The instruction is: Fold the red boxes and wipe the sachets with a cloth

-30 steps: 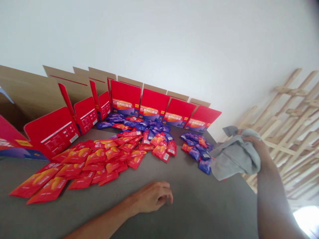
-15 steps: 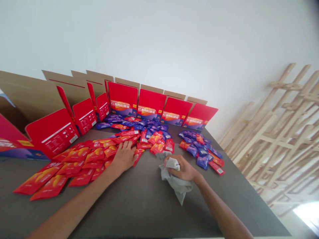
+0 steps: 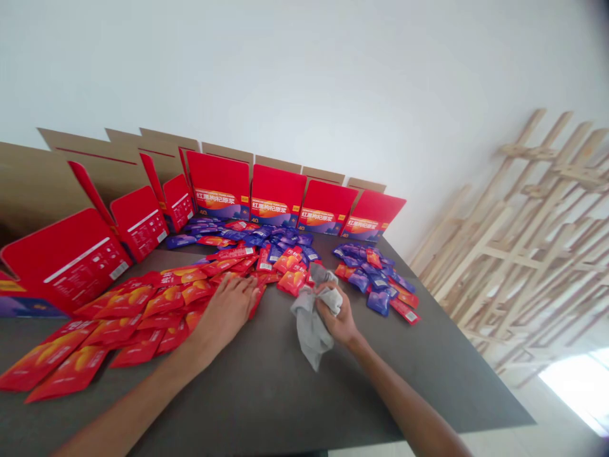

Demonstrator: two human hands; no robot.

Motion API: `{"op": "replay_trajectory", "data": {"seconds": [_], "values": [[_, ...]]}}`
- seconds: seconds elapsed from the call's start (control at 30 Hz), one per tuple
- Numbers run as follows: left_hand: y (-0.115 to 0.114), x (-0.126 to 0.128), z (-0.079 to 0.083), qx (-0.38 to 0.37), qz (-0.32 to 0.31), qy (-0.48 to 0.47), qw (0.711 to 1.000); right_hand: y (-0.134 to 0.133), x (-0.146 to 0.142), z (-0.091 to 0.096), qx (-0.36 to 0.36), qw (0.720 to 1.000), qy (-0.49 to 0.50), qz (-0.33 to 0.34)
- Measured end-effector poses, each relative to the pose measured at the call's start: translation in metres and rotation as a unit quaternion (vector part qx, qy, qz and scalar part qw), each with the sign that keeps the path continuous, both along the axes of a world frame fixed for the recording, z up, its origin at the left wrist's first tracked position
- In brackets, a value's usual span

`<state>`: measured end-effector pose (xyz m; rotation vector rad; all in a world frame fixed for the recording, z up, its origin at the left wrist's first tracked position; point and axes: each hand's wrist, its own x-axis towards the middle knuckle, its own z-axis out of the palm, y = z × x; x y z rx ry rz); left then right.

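One left hand [image 3: 223, 314], one right hand [image 3: 341, 322], one cloth [image 3: 309, 327] and one table [image 3: 285, 406] are seen. Four back boxes [image 3: 278, 197] and three side boxes [image 3: 137, 219] are counted; red packets [image 3: 162, 301] and purple packets [image 3: 378, 303] can't be counted.

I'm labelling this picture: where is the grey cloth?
In the head view, the grey cloth is slightly right of and below centre, in the right hand, near the red packets, over the table.

Grey cloth [image 3: 309, 327], red and orange sachets [image 3: 164, 301], purple sachets [image 3: 378, 302], white-printed red boxes [image 3: 280, 185], dark grey table [image 3: 271, 393]
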<state>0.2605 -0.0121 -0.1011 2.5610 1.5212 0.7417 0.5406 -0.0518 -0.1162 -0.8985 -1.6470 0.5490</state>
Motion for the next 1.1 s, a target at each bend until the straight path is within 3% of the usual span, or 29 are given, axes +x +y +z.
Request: {"op": "replay_trajectory", "data": {"seconds": [0.1, 0.23, 0.33, 0.43, 0.5, 0.57, 0.63, 0.67, 0.73, 0.9, 1.0, 1.1], "values": [[-0.016, 0.017, 0.004, -0.169, -0.003, -0.188, 0.968, -0.003, -0.009, -0.005, 0.058, 0.995, 0.003, -0.081], [-0.039, 0.053, -0.014, -0.365, -0.089, -0.403, 0.835, -0.012, -0.027, -0.012, 0.095, 0.987, -0.058, -0.116], [-0.049, 0.074, -0.042, -0.402, -0.108, -0.481, 0.772, -0.019, -0.041, -0.017, 0.064, 0.986, -0.128, -0.082], [-0.049, 0.082, -0.064, -0.392, -0.067, -0.564, 0.724, -0.022, -0.049, -0.019, 0.039, 0.986, -0.151, -0.051], [-0.048, 0.082, -0.069, -0.409, -0.044, -0.629, 0.66, -0.024, -0.052, -0.019, 0.03, 0.987, -0.156, -0.023], [-0.048, 0.081, -0.067, -0.441, -0.043, -0.679, 0.586, -0.025, -0.052, -0.019, 0.023, 0.985, -0.171, 0.024], [-0.048, 0.08, -0.062, -0.468, -0.058, -0.705, 0.53, -0.026, -0.052, -0.018, 0.013, 0.979, -0.191, 0.07], [-0.048, 0.08, -0.061, -0.474, -0.066, -0.71, 0.516, -0.027, -0.051, -0.018, 0.008, 0.976, -0.201, 0.084], [-0.047, 0.08, -0.061, -0.472, -0.067, -0.712, 0.517, -0.026, -0.049, -0.019, 0.011, 0.972, -0.218, 0.083], [-0.055, 0.08, -0.063, -0.452, -0.083, -0.681, 0.57, -0.016, -0.035, -0.02, 0.048, 0.985, -0.153, -0.058], [-0.067, 0.079, -0.051, -0.505, -0.103, -0.653, 0.555, -0.008, -0.022, -0.018, 0.045, 0.986, -0.054, -0.15], [-0.071, 0.078, -0.038, -0.531, -0.091, -0.658, 0.525, -0.005, -0.011, -0.017, 0.025, 0.981, 0.003, -0.191]]}}
